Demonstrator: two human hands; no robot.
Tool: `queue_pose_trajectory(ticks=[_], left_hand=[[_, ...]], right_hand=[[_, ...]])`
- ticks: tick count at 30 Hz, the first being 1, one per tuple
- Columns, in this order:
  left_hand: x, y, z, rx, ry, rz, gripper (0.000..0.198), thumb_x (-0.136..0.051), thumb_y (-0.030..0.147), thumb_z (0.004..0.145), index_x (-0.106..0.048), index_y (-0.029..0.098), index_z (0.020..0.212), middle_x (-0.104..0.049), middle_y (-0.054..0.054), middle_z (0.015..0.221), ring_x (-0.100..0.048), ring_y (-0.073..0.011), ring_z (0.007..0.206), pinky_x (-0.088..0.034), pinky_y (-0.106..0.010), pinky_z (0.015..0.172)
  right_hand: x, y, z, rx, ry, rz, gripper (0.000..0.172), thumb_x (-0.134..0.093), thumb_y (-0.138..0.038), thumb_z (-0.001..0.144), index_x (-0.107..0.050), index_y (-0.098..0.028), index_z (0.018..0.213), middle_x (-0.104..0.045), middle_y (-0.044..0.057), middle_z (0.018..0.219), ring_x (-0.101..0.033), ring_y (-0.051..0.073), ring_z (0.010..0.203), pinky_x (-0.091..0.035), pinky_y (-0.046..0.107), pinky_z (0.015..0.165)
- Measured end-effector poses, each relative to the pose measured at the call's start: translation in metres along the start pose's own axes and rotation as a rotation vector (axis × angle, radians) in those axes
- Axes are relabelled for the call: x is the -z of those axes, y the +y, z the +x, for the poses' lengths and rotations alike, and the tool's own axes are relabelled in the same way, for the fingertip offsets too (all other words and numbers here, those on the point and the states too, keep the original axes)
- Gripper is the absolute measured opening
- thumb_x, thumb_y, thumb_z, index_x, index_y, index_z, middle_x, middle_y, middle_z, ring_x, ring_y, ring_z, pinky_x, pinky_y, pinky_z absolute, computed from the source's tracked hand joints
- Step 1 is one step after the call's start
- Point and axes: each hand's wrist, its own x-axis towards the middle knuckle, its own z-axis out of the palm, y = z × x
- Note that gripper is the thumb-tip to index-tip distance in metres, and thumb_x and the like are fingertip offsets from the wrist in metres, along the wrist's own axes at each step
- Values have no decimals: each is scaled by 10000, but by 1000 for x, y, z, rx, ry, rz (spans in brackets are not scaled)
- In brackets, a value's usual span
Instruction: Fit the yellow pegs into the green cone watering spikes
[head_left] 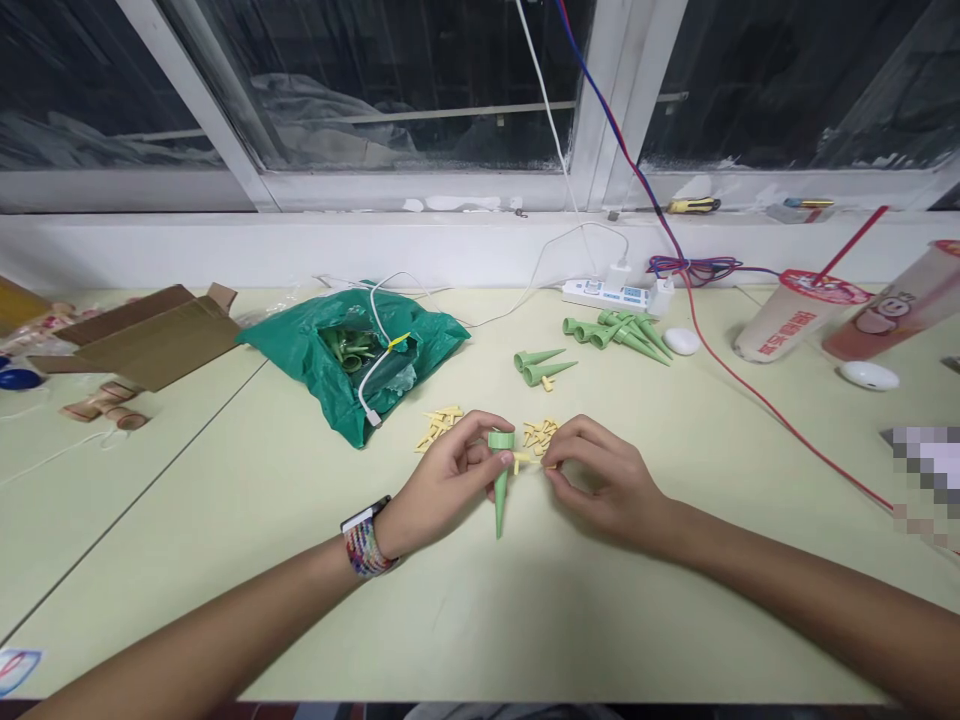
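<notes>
My left hand (457, 465) is closed round a green plastic cone-shaped spike (500, 500), wide end up and point down. From the spike's side, just under its ring, a small yellow valve piece (520, 458) sticks out to the right. My right hand (604, 480) pinches a small yellow plastic part (550, 465) close to that piece's outer end; whether the two touch I cannot tell. Just behind my hands lie one pile of longer yellow pieces (439, 428) and another of short yellow pieces (540, 435).
Two green spikes (546, 370) and a larger heap of spikes (619, 335) lie farther back. A green plastic bag (300, 360) with spikes inside sits left. Drink cups (795, 315), a power strip (606, 295), a red cable (787, 410) and a cardboard box (154, 340) surround the work area.
</notes>
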Motion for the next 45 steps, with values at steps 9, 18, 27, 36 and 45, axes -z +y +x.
queue_pose_trajectory(ticks=[9,18,27,36,45], left_hand=[[0,-1,2,24,-64,-86,396,-725,422,958,-569,196,1242,-646,17,711,-698,-175,716,-585,-309,688],[0,0,2,53,-101,-96,419,-768,416,925,-594,206,1242,-692,-2,755,-768,-210,768,-622,-335,725],[0,3,2,59,-123,-150,423,-810,375,889,-607,193,1212,-747,-49,896,-783,-224,770,-649,-384,754],[-9,5,-6,30,-129,-166,431,-823,360,876,-607,182,1204,-751,-44,870,-784,-223,784,-635,-356,759],[-8,7,-6,30,-119,-155,402,-797,367,903,-607,183,1205,-741,-39,859,-782,-217,775,-637,-358,756]], right_hand=[[-1,1,-2,32,-8,-38,260,-579,4,909,-630,-225,1019,-592,56,977,-614,173,869,-548,335,764],[0,-5,-2,28,28,-71,246,-572,-7,918,-622,-227,1017,-603,61,977,-619,187,888,-556,361,782],[0,-12,0,2,25,-17,134,-644,-88,948,-639,-214,992,-663,51,932,-630,163,828,-561,322,737],[2,-14,-4,-160,-75,134,131,-659,-201,992,-622,-221,1116,-740,25,917,-723,137,779,-607,265,725],[1,-12,-4,-128,-21,63,34,-698,-218,971,-675,-204,991,-728,18,834,-671,130,704,-561,251,658]])
